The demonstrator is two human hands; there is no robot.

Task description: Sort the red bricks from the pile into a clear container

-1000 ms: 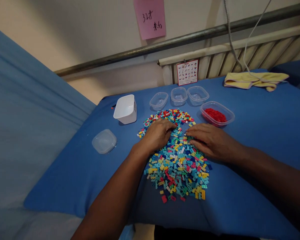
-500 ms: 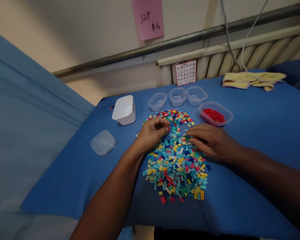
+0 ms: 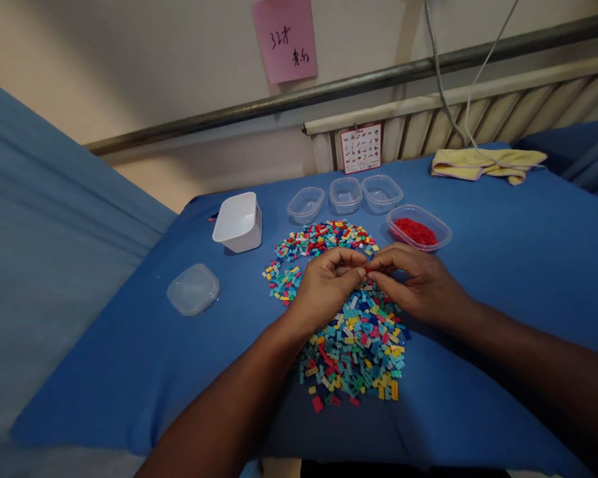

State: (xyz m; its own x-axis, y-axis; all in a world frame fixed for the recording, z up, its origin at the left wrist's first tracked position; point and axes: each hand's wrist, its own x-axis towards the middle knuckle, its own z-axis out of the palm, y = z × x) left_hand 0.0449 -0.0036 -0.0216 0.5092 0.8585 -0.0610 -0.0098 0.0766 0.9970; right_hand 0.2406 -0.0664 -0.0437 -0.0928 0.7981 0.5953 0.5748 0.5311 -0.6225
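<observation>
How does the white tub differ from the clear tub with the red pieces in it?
The white tub is opaque, while the clear tub is see-through.
The white tub shows no pieces inside; the clear tub holds a heap of red pieces.
The white tub looks deeper, the clear tub shallower.
Both stand upright and open-topped on the blue cloth.

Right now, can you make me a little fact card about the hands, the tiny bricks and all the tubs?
Left hand: pinching a small red brick
Right hand: fingertips at that brick; grip unclear
Brick pile: many colours, spread under and around the hands
Red bricks: in a clear tub, right of the pile
Other clear tubs: three behind the pile
White tub: left of those three
</observation>
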